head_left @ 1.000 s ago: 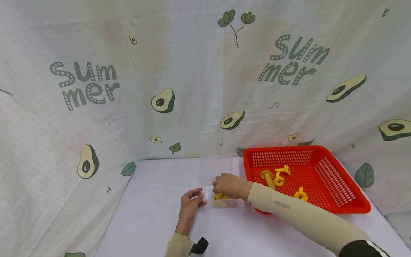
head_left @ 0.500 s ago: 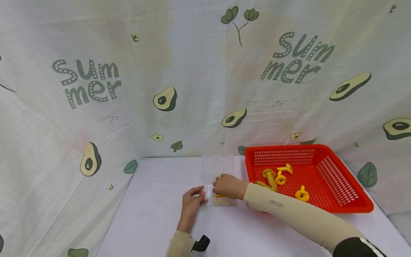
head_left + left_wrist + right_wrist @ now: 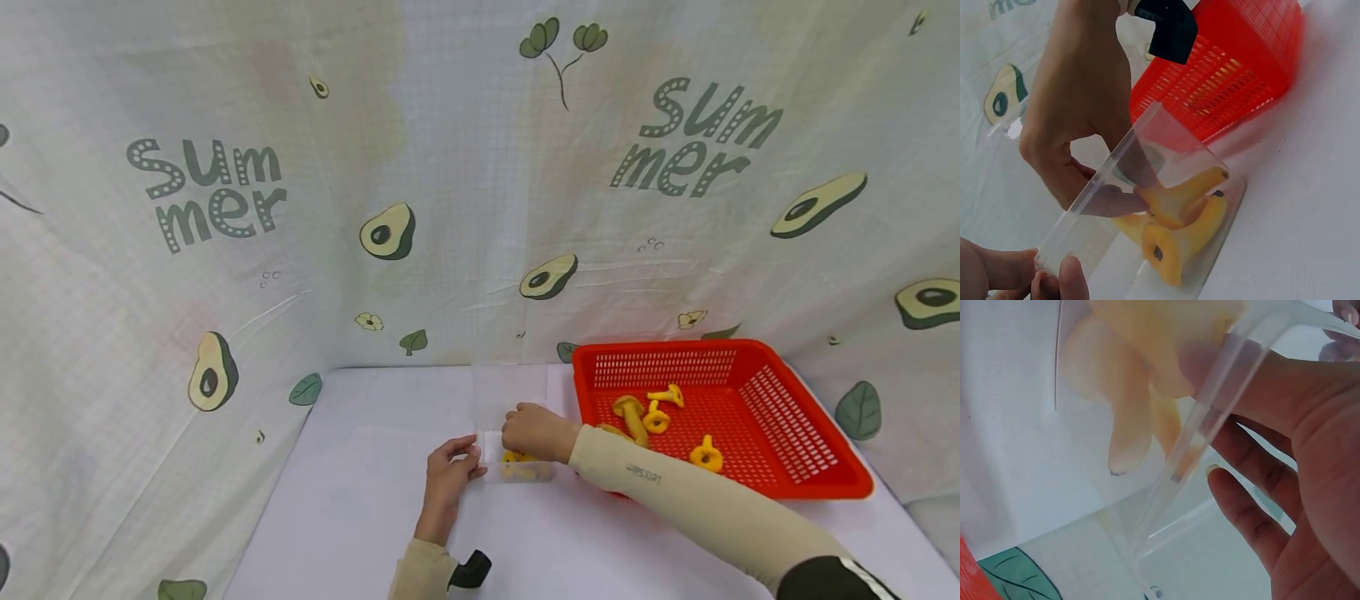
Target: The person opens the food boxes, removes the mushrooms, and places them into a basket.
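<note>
A clear plastic box (image 3: pixel 491 477) stands on the white table with several yellow mushrooms (image 3: pixel 516 457) inside. At its left rim my left hand (image 3: pixel 447 479) pinches the edge between thumb and fingers. My right hand (image 3: pixel 542 433) reaches over the top, its thumb and index finger down inside the box. Seen in the left wrist view, those fingers pinch a yellow mushroom (image 3: pixel 1179 194) lying on others; another mushroom (image 3: pixel 1163 253) with a dark hole faces the camera. The right wrist view shows pale mushroom stems (image 3: pixel 1129 434) through the cloudy wall. The box's far right corner is hidden by my right hand.
A red basket (image 3: pixel 780 442) on the right holds several mushrooms, some yellow, such as the ring-capped mushroom (image 3: pixel 706 454), and a browner mushroom (image 3: pixel 633 419). My right sleeve crosses its front edge. The clear lid (image 3: pixel 510 392) stretches behind the box, before a printed curtain (image 3: pixel 450 167).
My right hand stays in the box, its fingers shifting slightly over the mushrooms. My left hand keeps its grip on the rim. The head view has tilted a little.
</note>
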Demonstrator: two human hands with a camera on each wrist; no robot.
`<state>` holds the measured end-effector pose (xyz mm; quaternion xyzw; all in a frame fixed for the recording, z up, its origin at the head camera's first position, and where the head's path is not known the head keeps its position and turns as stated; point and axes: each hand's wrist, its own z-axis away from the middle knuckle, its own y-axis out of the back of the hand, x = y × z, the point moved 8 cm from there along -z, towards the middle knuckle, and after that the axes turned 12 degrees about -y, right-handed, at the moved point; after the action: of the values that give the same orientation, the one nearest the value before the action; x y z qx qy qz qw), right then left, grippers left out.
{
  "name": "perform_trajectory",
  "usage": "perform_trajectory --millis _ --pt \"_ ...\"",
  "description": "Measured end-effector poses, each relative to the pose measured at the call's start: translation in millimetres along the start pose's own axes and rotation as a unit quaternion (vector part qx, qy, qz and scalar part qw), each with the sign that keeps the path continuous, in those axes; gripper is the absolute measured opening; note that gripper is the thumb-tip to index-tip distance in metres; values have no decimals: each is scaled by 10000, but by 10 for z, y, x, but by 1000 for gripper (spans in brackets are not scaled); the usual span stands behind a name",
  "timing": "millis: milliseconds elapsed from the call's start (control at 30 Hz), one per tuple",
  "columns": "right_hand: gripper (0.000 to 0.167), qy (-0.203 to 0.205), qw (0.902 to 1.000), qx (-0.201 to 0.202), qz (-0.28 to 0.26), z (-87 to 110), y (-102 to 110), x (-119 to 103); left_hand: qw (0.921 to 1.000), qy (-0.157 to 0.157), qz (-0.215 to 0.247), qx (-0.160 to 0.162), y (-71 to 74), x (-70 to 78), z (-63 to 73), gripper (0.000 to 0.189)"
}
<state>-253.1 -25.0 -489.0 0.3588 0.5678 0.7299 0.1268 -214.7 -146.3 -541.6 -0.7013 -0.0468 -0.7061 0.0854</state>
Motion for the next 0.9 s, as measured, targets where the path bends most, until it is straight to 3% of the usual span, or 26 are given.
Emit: perform_trajectory --millis 167,467,567,767,900 --pt "21 58 9995 302 58 27 111 73 10000 -25 59 3 -4 2 -2 34" --pt "30 -202 9921 1036 -682 265 558 353 10000 -28 13 -10 -4 -44 -45 33" --pt "31 -221 9846 1540 -802 389 671 437 10000 -57 16 -39 -10 -34 -50 33" --pt "27 -262 9591 2630 -1013 648 814 623 10000 -19 24 14 -7 -22 -39 34" --pt "28 -401 9444 2938 -1421 836 864 775 10000 -32 43 57 0 -18 -27 34"
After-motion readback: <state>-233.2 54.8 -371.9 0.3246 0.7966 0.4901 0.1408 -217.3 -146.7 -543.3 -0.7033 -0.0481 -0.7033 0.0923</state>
